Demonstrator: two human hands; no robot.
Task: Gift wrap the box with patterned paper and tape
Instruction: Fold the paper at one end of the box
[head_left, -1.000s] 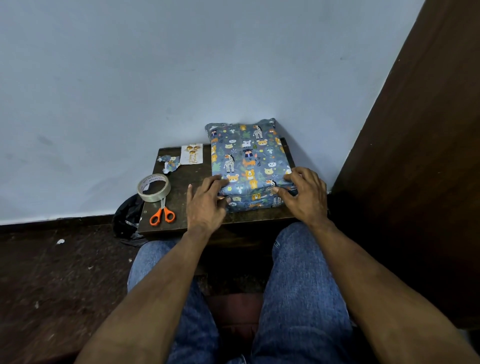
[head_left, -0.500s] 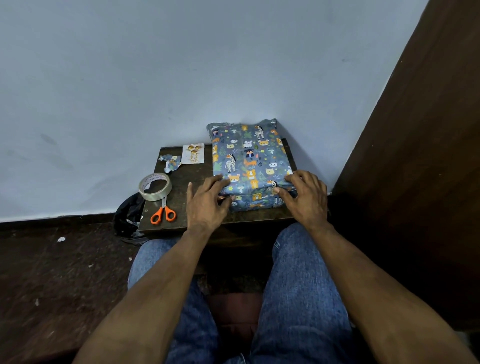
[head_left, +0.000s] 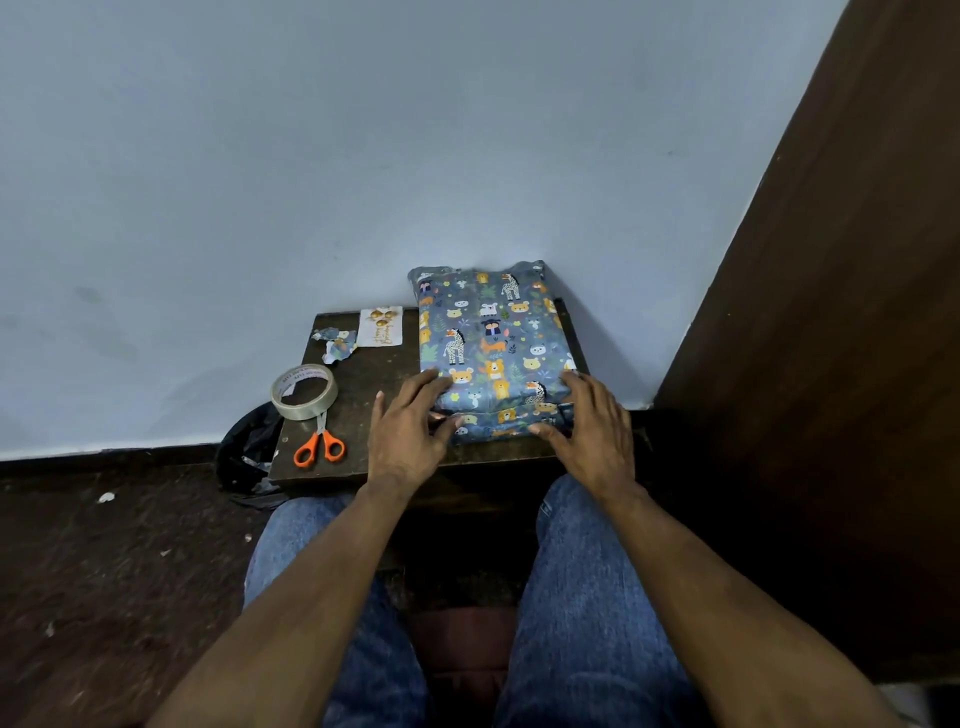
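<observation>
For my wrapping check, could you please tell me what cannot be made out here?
Head view only:
- Near end of the wrapped box: both hands' fingers cover its corners, so any tape is unseen.
- Far end and underside: hidden by the box itself.
- Print on the tape roll and the card: too small.
</observation>
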